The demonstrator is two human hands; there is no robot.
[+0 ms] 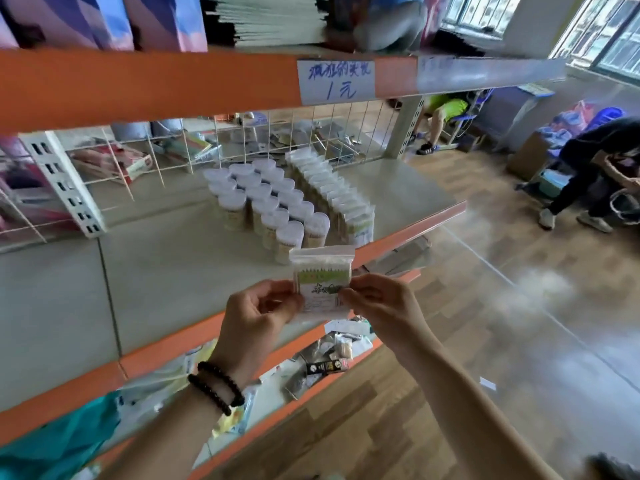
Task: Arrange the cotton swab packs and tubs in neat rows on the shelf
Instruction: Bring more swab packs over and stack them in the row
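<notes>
1. head view, lower centre of the frame: both hands hold one cotton swab pack (322, 282) upright in the air, in front of the orange front edge of the shelf (173, 258).
2. left hand (258, 315) pinches the pack's left edge, its fingers curled round it; a black bead bracelet (215, 388) sits on that wrist.
3. right hand (375, 306) pinches the pack's right edge between thumb and curled fingers.
4. pack is clear plastic with a green and white label; the print is too blurred to read.
5. centre of the frame, on the grey shelf board: white-lidded tubs (266, 202) stand in three rows running toward the back, and just to their right a row of packs (334, 194) stands upright, close against the tubs.
6. upper centre: a handwritten price tag (336, 81) is stuck on the orange beam above.
7. right edge of the frame: a person in dark clothes (595, 174) bends over the wooden floor (485, 341).
</notes>
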